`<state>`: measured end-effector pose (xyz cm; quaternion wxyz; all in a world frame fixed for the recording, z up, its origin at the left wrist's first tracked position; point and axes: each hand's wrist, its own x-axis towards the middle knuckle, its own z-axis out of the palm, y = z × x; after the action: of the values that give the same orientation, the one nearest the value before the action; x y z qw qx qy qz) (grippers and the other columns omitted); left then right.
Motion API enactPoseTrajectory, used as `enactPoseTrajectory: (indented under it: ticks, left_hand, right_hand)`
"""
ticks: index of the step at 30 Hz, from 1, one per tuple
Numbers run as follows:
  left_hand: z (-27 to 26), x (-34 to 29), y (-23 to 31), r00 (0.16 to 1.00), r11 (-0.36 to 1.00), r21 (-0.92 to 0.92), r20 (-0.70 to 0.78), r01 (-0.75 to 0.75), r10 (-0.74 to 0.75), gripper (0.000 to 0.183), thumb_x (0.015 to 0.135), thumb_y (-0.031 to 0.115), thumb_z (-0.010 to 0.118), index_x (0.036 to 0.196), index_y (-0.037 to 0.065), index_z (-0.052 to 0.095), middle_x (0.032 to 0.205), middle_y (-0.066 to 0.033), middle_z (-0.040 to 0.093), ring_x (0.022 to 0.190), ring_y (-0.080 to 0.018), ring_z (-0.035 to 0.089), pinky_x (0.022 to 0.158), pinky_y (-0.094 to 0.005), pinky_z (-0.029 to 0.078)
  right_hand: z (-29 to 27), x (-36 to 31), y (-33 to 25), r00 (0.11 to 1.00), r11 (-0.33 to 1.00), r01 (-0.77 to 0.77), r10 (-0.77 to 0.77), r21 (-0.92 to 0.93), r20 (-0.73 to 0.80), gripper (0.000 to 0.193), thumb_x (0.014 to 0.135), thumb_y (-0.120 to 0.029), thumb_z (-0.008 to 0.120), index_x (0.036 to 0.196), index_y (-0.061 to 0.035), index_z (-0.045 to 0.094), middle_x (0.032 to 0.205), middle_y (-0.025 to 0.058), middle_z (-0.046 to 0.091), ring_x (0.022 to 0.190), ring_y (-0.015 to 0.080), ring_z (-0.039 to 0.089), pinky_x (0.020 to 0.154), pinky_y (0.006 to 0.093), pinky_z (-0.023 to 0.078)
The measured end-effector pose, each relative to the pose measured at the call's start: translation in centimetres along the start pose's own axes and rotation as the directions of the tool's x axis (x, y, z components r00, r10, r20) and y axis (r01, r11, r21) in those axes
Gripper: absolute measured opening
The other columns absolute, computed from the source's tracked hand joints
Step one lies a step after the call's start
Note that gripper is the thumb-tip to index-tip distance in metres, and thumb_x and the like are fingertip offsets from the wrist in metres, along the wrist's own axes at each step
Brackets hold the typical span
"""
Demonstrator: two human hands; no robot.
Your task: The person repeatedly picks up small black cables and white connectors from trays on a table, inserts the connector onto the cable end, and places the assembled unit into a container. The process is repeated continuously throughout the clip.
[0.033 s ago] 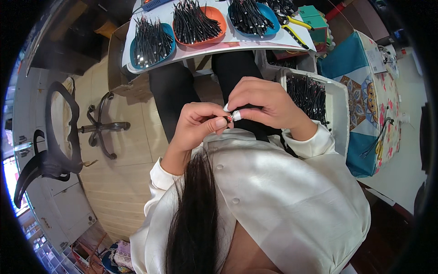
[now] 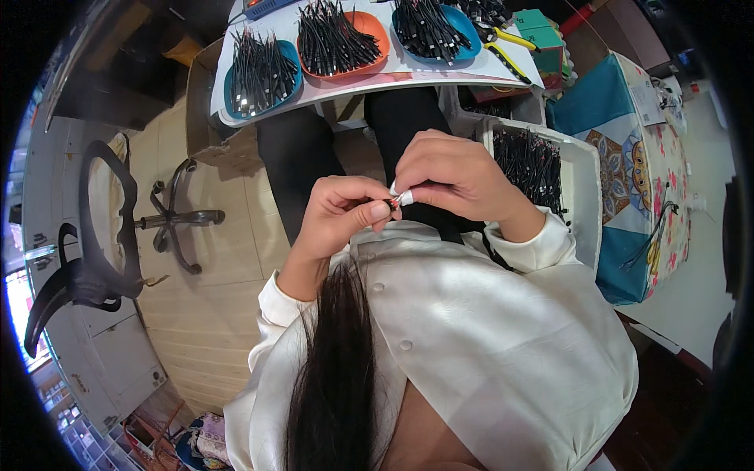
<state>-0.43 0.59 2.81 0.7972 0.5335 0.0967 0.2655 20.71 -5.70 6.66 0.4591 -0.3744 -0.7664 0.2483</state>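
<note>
white covers (image 2: 407,197) cap the thumb and forefinger tips of the right hand (image 2: 463,177), which meets the left hand (image 2: 345,212) above the lap. between them is a small wire piece (image 2: 394,203), dark at one end, with fine coloured strands showing. the left fingers are narrow, thumb pressed against forefinger, holding its dark end; the right fingers are narrow too, pinching at the strands. most of the piece is hidden, so its full shape i cannot tell.

beyond the knees, the white counter (image 2: 503,76) carries an orange tray (image 2: 379,33) between a left blue tray (image 2: 228,88) and a right blue tray (image 2: 470,33), all three heaped with black cables (image 2: 334,41). pliers (image 2: 516,39) with yellow handles lie just beside the right one. to the right of the legs, near the right forearm, a white box (image 2: 583,188) holds more cables, also black.
</note>
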Motion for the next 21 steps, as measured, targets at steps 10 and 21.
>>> enactPoseTrajectory:
  ticks: [10, 21]
  left_hand:
    - [0.9, 0.0, -1.0, 1.0, 0.947, -0.322, -0.03, -0.012, 0.003, 0.012, 0.089, 0.002, 0.064, 0.097, -0.006, 0.065, 0.082, -0.0094, 0.064, 0.059, -0.008, 0.048, 0.053, -0.0214, 0.038]
    - [0.3, 0.3, -1.4, 0.995, 0.934, -0.345, -0.064, -0.093, 0.076, 0.014, 0.087, 0.003, 0.065, 0.096, -0.007, 0.065, 0.087, -0.0143, 0.066, 0.059, -0.0091, 0.047, 0.052, -0.0228, 0.038]
  right_hand:
    - [0.0, -1.3, 1.0, 0.991, 0.957, -0.126, 0.133, 0.263, -0.008, 0.01, 0.078, -0.002, 0.071, 0.086, -0.0031, 0.066, 0.085, 0.0061, 0.063, 0.081, 0.0195, 0.06, 0.076, 0.0307, 0.047]
    - [0.4, -1.4, -0.3, 0.978, 0.983, -0.167, 0.174, 0.071, -0.114, 0.022, 0.077, -0.003, 0.071, 0.099, -0.006, 0.071, 0.095, 0.0081, 0.066, 0.086, 0.024, 0.064, 0.075, 0.0312, 0.052]
